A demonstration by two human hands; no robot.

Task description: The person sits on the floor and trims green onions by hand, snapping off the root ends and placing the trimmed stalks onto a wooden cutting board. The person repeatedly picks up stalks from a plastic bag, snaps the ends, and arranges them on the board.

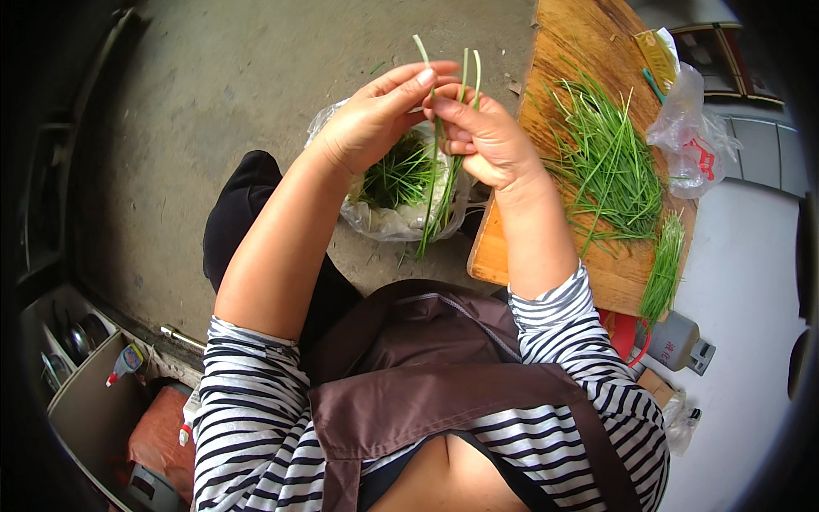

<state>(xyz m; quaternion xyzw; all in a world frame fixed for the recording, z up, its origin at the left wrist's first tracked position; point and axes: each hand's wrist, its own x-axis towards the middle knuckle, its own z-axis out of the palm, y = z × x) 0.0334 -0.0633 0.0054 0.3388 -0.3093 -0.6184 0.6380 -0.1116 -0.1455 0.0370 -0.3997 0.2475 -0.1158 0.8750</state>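
Note:
My left hand (387, 105) pinches the pale end of a chive stalk (419, 48) between thumb and fingers. Beside it, the fingertips nearly touching, my right hand (483, 128) grips a few long chives (438, 221) with their pale ends up and green leaves hanging down. Below both hands, a clear plastic bag (377, 229) on the floor holds dark green leaves (391, 179) and pale scraps. A large loose pile of chives (604, 153) lies on the wooden table (496, 253) to my right. A smaller, aligned bundle (664, 269) rests at that table's near right edge.
On the table's far side are a crumpled plastic bag (688, 141) with red print, a yellow packet (656, 54) and a teal handle (653, 85). A grey gas cylinder (668, 342) stands past the near edge. A spray bottle (125, 363) is at lower left.

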